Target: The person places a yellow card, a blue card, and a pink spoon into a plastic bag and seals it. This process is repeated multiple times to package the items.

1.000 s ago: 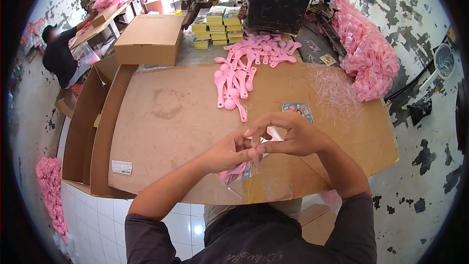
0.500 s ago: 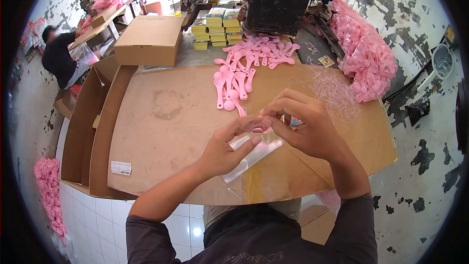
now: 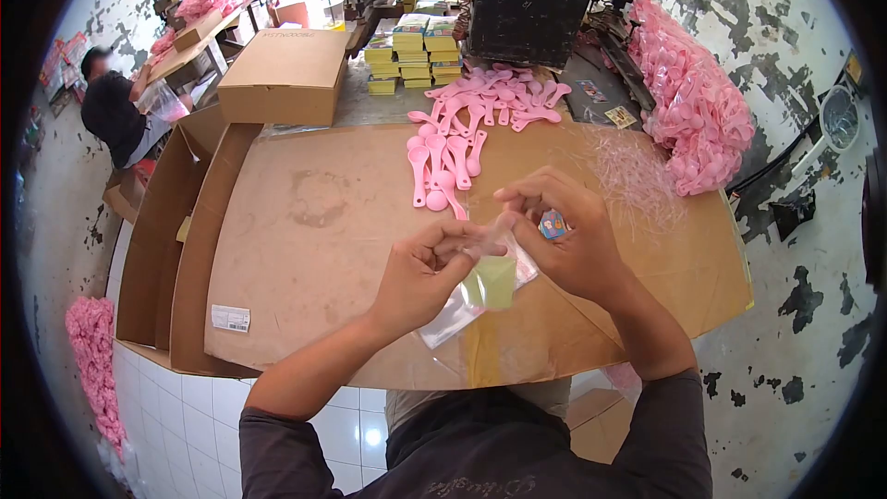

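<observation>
Between my hands is a small clear plastic bag [image 3: 497,238], with a yellow-green piece [image 3: 492,284] hanging below its upper edge. My left hand [image 3: 427,268] is closed on the bag's left side, thumb against fingers. On the other side, my right hand [image 3: 575,238] pinches the top of the bag between thumb and a finger. A small blue printed card [image 3: 552,225] shows at the right palm. Flat clear plastic bags [image 3: 451,322] lie on the cardboard beneath. Just beyond the hands, pink plastic scoops [image 3: 446,159] are spread in a loose pile.
Clear plastic scraps [image 3: 637,176] and a heap of bagged pink scoops [image 3: 698,97] lie at the right. Stacks of yellow-edged cards [image 3: 411,51] stand behind, near a closed cardboard box [image 3: 285,74]. An open carton [image 3: 157,240] borders the left; a person [image 3: 120,111] sits beyond.
The yellow-green piece has come into view under my fingers, and a pink part seen at my left fingertips no longer shows. My right index finger has lifted away from the left hand.
</observation>
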`<state>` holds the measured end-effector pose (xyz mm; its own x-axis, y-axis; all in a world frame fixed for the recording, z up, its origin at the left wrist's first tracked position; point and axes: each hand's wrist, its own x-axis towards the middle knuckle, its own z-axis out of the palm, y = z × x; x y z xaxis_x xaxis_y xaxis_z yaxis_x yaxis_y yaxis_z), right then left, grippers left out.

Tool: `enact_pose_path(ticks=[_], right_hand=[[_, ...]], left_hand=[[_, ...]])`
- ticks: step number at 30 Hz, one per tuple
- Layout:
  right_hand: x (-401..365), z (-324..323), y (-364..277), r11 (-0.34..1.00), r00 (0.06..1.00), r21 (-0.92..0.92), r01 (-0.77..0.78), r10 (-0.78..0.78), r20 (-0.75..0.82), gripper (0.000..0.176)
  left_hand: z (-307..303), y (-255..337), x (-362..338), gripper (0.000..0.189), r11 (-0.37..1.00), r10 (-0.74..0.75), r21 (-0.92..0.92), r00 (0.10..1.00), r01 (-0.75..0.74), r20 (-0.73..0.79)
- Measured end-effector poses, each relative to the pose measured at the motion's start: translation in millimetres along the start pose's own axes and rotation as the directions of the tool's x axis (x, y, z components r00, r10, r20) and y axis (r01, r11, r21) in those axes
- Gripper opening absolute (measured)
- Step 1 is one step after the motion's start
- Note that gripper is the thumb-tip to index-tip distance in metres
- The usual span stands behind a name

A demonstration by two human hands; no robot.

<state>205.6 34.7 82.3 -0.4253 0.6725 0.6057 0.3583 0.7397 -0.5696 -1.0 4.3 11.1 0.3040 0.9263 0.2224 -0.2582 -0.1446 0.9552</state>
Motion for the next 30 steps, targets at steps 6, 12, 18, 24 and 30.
enact_pose_path(ticks=[6,12,18,24,30], right_hand=[[-2,8,-1,0.888,0.950,-0.358,0.287,-0.312,-0.012,0.022],[1,17,-1,0.702,0.899,-0.579,0.414,-0.415,0.139,0.021],[-3,20,7,0.557,0.871,-0.685,0.470,-0.419,0.257,0.024],[4,-22,34,0.982,0.998,-0.179,-0.056,0.049,-0.043,0.012],[-37,-150,125,0.821,0.855,0.245,-0.515,0.512,0.084,0.012]], left_hand=[[2,-5,-3,0.032,0.981,0.090,0.180,0.994,-0.078,-0.058],[1,-8,-8,0.046,0.850,0.178,0.507,0.984,-0.146,-0.014],[3,-15,-6,0.051,0.700,0.268,0.674,0.962,-0.236,0.059],[-2,0,-3,0.041,0.883,0.049,0.468,0.999,-0.039,-0.009],[-9,-4,5,0.035,0.984,-0.048,0.166,0.997,0.058,-0.064]])
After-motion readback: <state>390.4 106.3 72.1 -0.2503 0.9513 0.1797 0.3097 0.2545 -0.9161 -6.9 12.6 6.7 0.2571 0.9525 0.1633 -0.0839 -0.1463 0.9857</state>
